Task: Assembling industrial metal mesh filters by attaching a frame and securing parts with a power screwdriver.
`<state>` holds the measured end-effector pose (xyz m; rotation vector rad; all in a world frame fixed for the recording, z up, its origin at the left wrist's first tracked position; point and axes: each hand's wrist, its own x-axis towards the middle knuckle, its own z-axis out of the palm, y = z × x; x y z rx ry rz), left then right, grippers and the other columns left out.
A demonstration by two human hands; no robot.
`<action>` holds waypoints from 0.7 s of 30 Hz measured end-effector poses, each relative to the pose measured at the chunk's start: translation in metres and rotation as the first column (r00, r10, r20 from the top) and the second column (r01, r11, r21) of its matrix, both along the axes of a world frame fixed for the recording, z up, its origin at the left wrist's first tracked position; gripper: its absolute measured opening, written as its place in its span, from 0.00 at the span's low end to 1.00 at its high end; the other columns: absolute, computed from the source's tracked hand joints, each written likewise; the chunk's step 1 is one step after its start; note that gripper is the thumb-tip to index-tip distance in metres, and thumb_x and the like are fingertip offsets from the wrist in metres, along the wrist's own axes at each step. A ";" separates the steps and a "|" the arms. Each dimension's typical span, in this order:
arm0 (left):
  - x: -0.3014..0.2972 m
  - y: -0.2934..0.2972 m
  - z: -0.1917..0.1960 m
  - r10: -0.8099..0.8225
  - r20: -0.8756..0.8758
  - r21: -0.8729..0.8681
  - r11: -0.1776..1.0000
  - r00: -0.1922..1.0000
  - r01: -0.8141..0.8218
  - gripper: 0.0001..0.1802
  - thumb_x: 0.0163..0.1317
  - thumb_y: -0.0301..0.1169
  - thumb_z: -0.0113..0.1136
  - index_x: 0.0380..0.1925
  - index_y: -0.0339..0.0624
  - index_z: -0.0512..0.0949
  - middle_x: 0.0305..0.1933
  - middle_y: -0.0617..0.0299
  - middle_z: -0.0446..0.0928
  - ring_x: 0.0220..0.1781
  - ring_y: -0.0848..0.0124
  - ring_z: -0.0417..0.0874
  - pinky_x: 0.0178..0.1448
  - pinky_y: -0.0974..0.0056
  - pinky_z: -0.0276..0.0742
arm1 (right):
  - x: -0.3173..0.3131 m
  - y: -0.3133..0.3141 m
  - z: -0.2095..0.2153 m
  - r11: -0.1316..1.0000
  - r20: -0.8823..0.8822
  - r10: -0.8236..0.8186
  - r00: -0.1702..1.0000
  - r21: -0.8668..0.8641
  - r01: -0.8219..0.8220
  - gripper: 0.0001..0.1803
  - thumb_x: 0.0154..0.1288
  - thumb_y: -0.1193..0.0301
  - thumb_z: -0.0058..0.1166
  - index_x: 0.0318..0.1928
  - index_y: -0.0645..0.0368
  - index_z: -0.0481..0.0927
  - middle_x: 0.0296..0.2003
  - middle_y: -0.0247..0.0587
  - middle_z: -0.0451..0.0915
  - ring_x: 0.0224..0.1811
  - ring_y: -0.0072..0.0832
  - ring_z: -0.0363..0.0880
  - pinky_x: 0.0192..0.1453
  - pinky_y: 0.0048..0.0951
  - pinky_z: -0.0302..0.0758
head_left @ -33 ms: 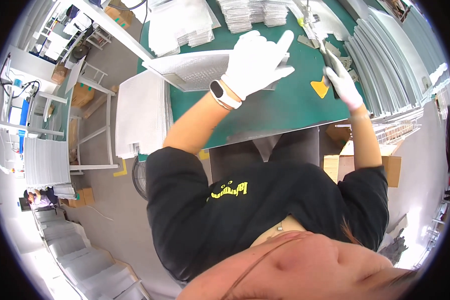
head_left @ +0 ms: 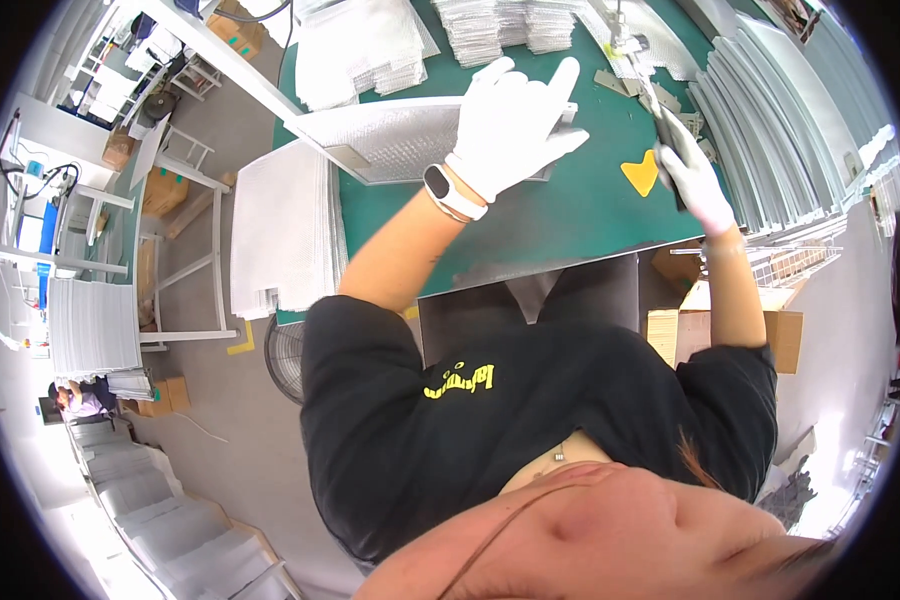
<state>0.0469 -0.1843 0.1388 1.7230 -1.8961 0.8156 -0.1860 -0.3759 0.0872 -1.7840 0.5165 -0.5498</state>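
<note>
My left hand [head_left: 515, 130], in a white glove, lies across a silver-grey panel [head_left: 390, 140] that stands tilted over the green tabletop. Its index finger and thumb are stretched apart, while the other fingers bunch at the panel's upper edge; their tips are hidden. On the right, my gloved right hand [head_left: 698, 185] is closed round a dark, long-handled tool [head_left: 667, 135] with a silver shaft. That shaft points away toward a shiny metal fitting [head_left: 628, 45], and I cannot tell whether they join. A yellow flat scraper-like piece [head_left: 641, 173] lies just left of my right hand.
Stacks of silvery bubble-textured sheets [head_left: 360, 50] line the table's far side. More white sheets [head_left: 285, 225] sit at the left edge. Upright grey panels [head_left: 760, 130] crowd the right, near small flat metal pieces [head_left: 615, 83]. A cardboard box [head_left: 785, 340] stands below right.
My right hand and its tool have shifted slightly right and nearer to me. My left hand has barely moved, its forearm drifting a little right.
</note>
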 end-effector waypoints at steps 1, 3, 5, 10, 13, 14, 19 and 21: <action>0.003 -0.006 -0.009 0.001 -0.123 -0.201 0.979 0.992 -0.026 0.34 0.52 0.51 0.70 0.57 0.47 0.77 0.23 0.64 0.72 0.31 0.64 0.76 0.42 0.54 0.71 | -0.017 0.019 0.015 0.999 -0.007 -0.037 0.999 0.021 0.037 0.33 0.72 0.74 0.45 0.76 0.60 0.56 0.48 0.36 0.75 0.28 0.14 0.64 0.32 0.16 0.65; -0.002 -0.011 -0.009 0.032 -0.106 -0.206 0.977 0.994 -0.054 0.33 0.51 0.51 0.71 0.55 0.46 0.78 0.24 0.64 0.74 0.31 0.64 0.76 0.42 0.54 0.71 | -0.057 0.030 0.026 0.999 -0.013 0.009 1.000 0.038 -0.008 0.34 0.71 0.76 0.48 0.76 0.60 0.58 0.58 0.41 0.76 0.28 0.12 0.63 0.32 0.15 0.65; -0.005 -0.011 -0.007 0.077 -0.095 -0.206 0.974 0.993 -0.095 0.33 0.51 0.51 0.71 0.53 0.45 0.79 0.25 0.64 0.75 0.31 0.63 0.76 0.43 0.54 0.70 | -0.084 0.034 0.042 0.975 -0.038 0.011 0.999 -0.223 -0.019 0.34 0.71 0.78 0.48 0.76 0.60 0.59 0.50 0.38 0.78 0.29 0.14 0.65 0.35 0.15 0.67; 0.009 -0.011 -0.009 0.041 -0.142 -0.161 0.985 0.989 -0.064 0.27 0.53 0.46 0.70 0.50 0.43 0.80 0.30 0.62 0.78 0.33 0.62 0.77 0.43 0.55 0.70 | -0.089 0.052 0.104 0.847 0.114 -0.127 0.985 -0.504 0.167 0.32 0.75 0.73 0.45 0.76 0.63 0.56 0.42 0.37 0.76 0.30 0.16 0.67 0.36 0.18 0.70; 0.017 -0.005 -0.010 0.055 -0.136 -0.133 0.988 0.989 -0.074 0.25 0.56 0.41 0.69 0.51 0.43 0.79 0.32 0.63 0.78 0.33 0.62 0.78 0.43 0.56 0.70 | -0.064 0.057 0.096 0.807 0.193 -0.058 0.979 -0.568 0.160 0.32 0.76 0.71 0.44 0.75 0.67 0.54 0.42 0.39 0.75 0.33 0.19 0.70 0.39 0.21 0.72; 0.018 -0.006 -0.010 0.058 -0.130 -0.126 0.989 0.990 -0.075 0.24 0.56 0.41 0.68 0.52 0.43 0.79 0.32 0.63 0.78 0.34 0.62 0.78 0.43 0.56 0.70 | -0.057 0.059 0.073 0.799 0.220 -0.070 0.973 -0.572 0.186 0.32 0.76 0.71 0.44 0.75 0.68 0.54 0.42 0.39 0.75 0.34 0.21 0.71 0.41 0.22 0.73; 0.011 -0.006 -0.005 0.139 -0.033 -0.065 0.988 0.990 -0.141 0.23 0.56 0.40 0.68 0.51 0.46 0.79 0.32 0.65 0.78 0.34 0.64 0.79 0.43 0.56 0.71 | -0.013 0.112 -0.030 0.977 0.354 -0.138 0.925 -0.104 0.185 0.33 0.76 0.75 0.43 0.77 0.62 0.50 0.42 0.36 0.75 0.33 0.17 0.68 0.39 0.18 0.71; 0.009 -0.002 -0.001 0.172 -0.032 -0.006 0.985 0.985 -0.172 0.22 0.56 0.39 0.67 0.51 0.46 0.79 0.33 0.65 0.78 0.34 0.65 0.79 0.43 0.57 0.71 | 0.018 0.144 -0.042 0.958 0.526 -0.286 0.801 0.175 0.227 0.34 0.75 0.78 0.41 0.78 0.59 0.49 0.41 0.34 0.74 0.31 0.15 0.66 0.37 0.17 0.69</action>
